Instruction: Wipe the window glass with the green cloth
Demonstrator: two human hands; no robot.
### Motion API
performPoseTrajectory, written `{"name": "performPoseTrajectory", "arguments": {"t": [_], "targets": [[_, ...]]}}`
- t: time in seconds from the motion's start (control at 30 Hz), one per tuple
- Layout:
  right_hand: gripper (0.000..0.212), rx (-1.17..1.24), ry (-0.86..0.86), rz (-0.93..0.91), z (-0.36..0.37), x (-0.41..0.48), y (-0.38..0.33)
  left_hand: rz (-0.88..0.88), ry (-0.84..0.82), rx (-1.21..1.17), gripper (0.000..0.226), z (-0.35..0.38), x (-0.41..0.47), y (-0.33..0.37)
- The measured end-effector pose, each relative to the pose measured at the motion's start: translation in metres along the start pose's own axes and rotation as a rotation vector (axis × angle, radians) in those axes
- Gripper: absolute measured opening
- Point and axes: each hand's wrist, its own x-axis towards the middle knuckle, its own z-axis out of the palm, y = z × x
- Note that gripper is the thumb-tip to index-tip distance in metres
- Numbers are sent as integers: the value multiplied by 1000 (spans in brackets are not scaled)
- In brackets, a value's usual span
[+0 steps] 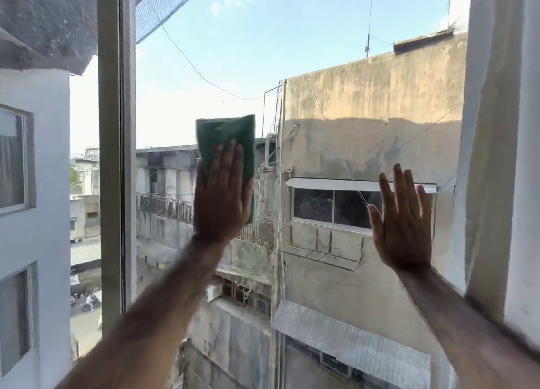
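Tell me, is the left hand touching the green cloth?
Touching. The head view shows the left hand spread flat on the green cloth, its fingers overlapping the cloth's lower part with no gap, pinning it against the window glass.

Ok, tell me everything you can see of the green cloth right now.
The green cloth is dark green, looks like soft fabric, and is folded into a flat upright rectangle. It lies flat against the window glass, pinned there by the open palm and straight fingers of the left hand, which covers its lower part; the top and right edge show. It sits left of the pane's centre. The right hand is well apart from it.
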Motion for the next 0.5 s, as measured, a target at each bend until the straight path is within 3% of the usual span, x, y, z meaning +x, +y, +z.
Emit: {"name": "performPoseTrajectory", "arguments": {"t": [0.07,0.13,0.2,0.27,0.33,0.4,0.43,0.5], "targets": [[63,-13,9,7,2,-1,0,-236,14,-9,61,-4,14,-12],[63,-14,23,5,4,-2,0,-321,44,-37,61,-1,18,9],[63,-14,23,-2,6,-1,0,-144,55,-71,59,8,0,45],[63,-25,13,-6,5,-1,1,207,-35,-85,60,15,-37,73],[63,-32,4,-10,4,-3,2,574,-138,-27,60,12,-47,60],[63,-23,9,-16,4,-3,-1,814,-163,6,60,9,-21,30],[63,-23,13,-10,3,-1,0,832,-144,36,60,8,-4,22],[62,-25,15,6,3,0,0,626,-72,65,62,9,25,22]]}}
